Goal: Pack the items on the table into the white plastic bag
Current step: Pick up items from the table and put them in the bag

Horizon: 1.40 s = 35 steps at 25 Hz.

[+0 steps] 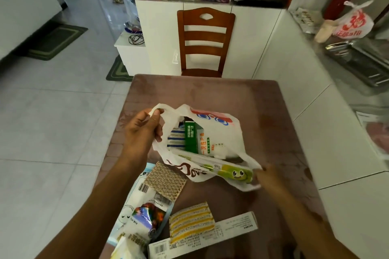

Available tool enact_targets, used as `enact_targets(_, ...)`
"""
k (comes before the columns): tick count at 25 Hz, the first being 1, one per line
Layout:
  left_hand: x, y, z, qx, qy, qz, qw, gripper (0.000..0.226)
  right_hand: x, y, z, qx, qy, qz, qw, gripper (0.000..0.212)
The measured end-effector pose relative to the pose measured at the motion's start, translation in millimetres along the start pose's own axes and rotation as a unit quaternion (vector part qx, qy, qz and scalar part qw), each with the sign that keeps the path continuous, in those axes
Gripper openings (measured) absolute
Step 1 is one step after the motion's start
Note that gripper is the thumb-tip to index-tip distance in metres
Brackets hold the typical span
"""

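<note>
The white plastic bag [226,132] lies open on the brown table [263,103]. My left hand [142,130] pinches its left handle and holds the mouth up. My right hand [268,175], blurred, grips the bag's near right edge beside a green cartoon-face packet [234,172] at the mouth. Inside the bag sit a green and white box [194,137] and a blue striped sponge [175,139]. On the table nearer me lie a gold scouring pad [165,181], a yellow striped sponge [191,221], a long white box [202,239], a shiny colourful packet [148,216] and a white barcode pouch [134,202].
A wooden chair [205,42] stands at the table's far edge. White cabinets run along the right, with a printed plastic bag [353,23] and a metal rack [357,59] on the counter. Tiled floor lies to the left.
</note>
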<state>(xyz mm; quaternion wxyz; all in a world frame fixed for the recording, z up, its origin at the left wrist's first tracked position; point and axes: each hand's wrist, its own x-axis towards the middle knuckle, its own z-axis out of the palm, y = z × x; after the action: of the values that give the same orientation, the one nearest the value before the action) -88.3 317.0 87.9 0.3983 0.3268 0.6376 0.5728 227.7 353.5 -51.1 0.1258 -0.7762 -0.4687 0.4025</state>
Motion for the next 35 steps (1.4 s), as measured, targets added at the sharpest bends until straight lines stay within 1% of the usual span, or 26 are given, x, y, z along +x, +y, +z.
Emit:
enact_targets(2, 3.7, 9.0, 0.1, 0.007, -0.006, 0.007, 1.0, 0.024, -3.2, -41.2, -21.4, 0.178, 0.019, -0.032, 0.983, 0.021)
enact_targets(4, 10.4, 29.1, 2.2, -0.014, -0.03, 0.036, 0.999, 0.025, -19.5, -98.0, -62.7, 0.37, 0.044, -0.085, 0.924, 0.026)
enact_targets(5, 14.2, 41.2, 4.5, -0.033, -0.04, 0.052, 0.997, 0.025, -29.8, -125.9, -84.3, 0.42, 0.055, -0.119, 0.898, 0.024)
enact_targets(6, 17.0, 50.5, 6.1, -0.043, -0.044, 0.062, 0.996, 0.024, -39.4, -145.0, -100.9, 0.422, 0.075, -0.147, 0.891, 0.02)
enact_targets(7, 16.9, 55.6, 6.8, -0.04, -0.044, 0.067, 0.996, 0.023, -45.7, -152.4, -111.1, 0.386, 0.099, -0.16, 0.903, 0.017)
enact_targets(9, 8.2, 49.4, 3.5, -0.006, -0.047, 0.059, 0.997, 0.025, -55.6, -142.1, -115.7, 0.321, 0.121, -0.142, 0.928, 0.024)
enact_targets(11, -7.5, 31.3, -4.5, 0.016, -0.064, 0.037, 0.997, 0.029, -55.7, -117.9, -103.3, 0.305, 0.103, -0.105, 0.941, 0.031)
enact_targets(13, -22.9, 14.8, -12.2, 0.039, -0.092, 0.023, 0.995, 0.034, -56.3, -96.0, -86.7, 0.259, 0.14, -0.09, 0.951, 0.037)
enact_targets(15, -35.6, 6.7, -17.5, 0.057, -0.121, 0.03, 0.99, 0.036, -72.3, -85.3, -69.3, 0.129, 0.239, -0.161, 0.949, 0.049)
enact_targets(16, -39.5, 3.9, -20.4, 0.06, -0.132, 0.036, 0.989, 0.036, -87.4, -79.2, -56.0, 0.076, 0.295, -0.235, 0.923, 0.051)
enact_targets(17, -42.4, 1.7, -22.7, 0.061, -0.138, 0.04, 0.988, 0.036, -106.4, -71.0, -36.3, 0.047, 0.322, -0.326, 0.888, 0.047)
enact_targets(18, -45.1, -1.1, -26.0, 0.062, -0.139, 0.04, 0.988, 0.035, -126.7, -59.9, -10.1, 0.016, 0.308, -0.414, 0.857, 0.037)
enact_targets(19, -46.8, -3.6, -28.7, 0.063, -0.139, 0.038, 0.988, 0.034, -145.5, -48.2, 15.5, -0.03, 0.249, -0.495, 0.832, 0.028)
enact_targets(20, -47.6, -5.5, -30.2, 0.063, -0.143, 0.036, 0.987, 0.034, -156.2, -34.3, 43.8, -0.092, 0.143, -0.542, 0.823, 0.026)
enact_targets(21, -47.5, -6.9, -31.2, 0.064, -0.149, 0.034, 0.986, 0.034, -160.3, -24.2, 70.0, -0.162, 0.006, -0.54, 0.826, 0.033)
enact_targets(22, -47.6, -7.8, -32.0, 0.065, -0.157, 0.035, 0.985, 0.034, -157.1, -14.9, 91.1, -0.232, -0.129, -0.487, 0.832, 0.044)
enact_targets(23, -46.7, -9.0, -33.1, 0.068, -0.163, 0.038, 0.983, 0.034, -150.2, -4.9, 108.6, -0.292, -0.22, -0.425, 0.828, 0.054)
enact_targets(24, -45.4, -9.4, -34.6, 0.07, -0.169, 0.045, 0.982, 0.034, -142.4, 2.8, 121.3, -0.33, -0.256, -0.397, 0.817, 0.057)
enact_targets(25, -44.9, -10.0, -36.2, 0.073, -0.174, 0.05, 0.981, 0.034, -136.8, 8.6, 127.7, -0.339, -0.241, -0.393, 0.82, 0.054)
enact_targets(26, -44.2, -10.2, -37.6, 0.074, -0.178, 0.054, 0.98, 0.034, -132.0, 12.6, 131.8, -0.317, -0.188, -0.4, 0.839, 0.048)
enact_targets(27, -42.6, -10.2, -40.0, 0.073, -0.179, 0.057, 0.98, 0.035, -129.5, 11.4, 135.5, -0.267, -0.139, -0.4, 0.866, 0.041)
enact_targets(28, -40.8, -10.1, -42.9, 0.072, -0.178, 0.058, 0.98, 0.035, -128.4, 4.0, 138.6, -0.206, -0.124, -0.384, 0.892, 0.036)
enact_targets(30, -38.1, -9.4, -47.4, 0.079, -0.176, 0.056, 0.98, 0.035, -119.7, -23.8, 149.0, -0.078, -0.171, -0.339, 0.922, 0.027)
enact_targets(31, -36.9, -9.5, -49.1, 0.085, -0.175, 0.056, 0.979, 0.036, -109.4, -37.5, 158.5, -0.049, -0.21, -0.317, 0.923, 0.027)
enact_targets(32, -35.9, -9.6, -51.0, 0.092, -0.177, 0.057, 0.978, 0.036, -99.0, -50.0, 170.1, -0.064, -0.227, -0.308, 0.922, 0.03)
enact_targets(35, -33.1, -8.0, -54.0, 0.108, -0.191, 0.06, 0.974, 0.038, -75.9, -63.5, 198.8, -0.175, -0.211, -0.261, 0.926, 0.067)
